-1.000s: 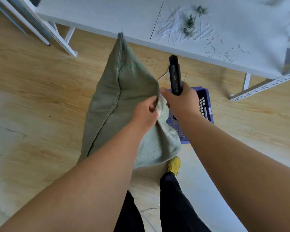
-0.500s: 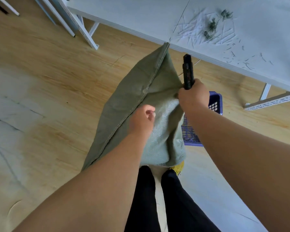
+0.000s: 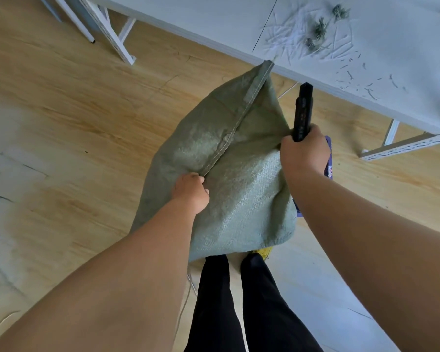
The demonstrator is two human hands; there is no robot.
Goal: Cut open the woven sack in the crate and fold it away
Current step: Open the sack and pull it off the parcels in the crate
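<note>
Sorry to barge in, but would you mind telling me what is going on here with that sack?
A person is standing on a wooden floor and holding a green woven sack up in front of them. The left hand grips the sack by its stitched seam, and the right hand pinches the other edge while also holding a black utility knife. A blue crate is mostly hidden behind the sack and right arm. Cut scraps lie on the white table.
</note>
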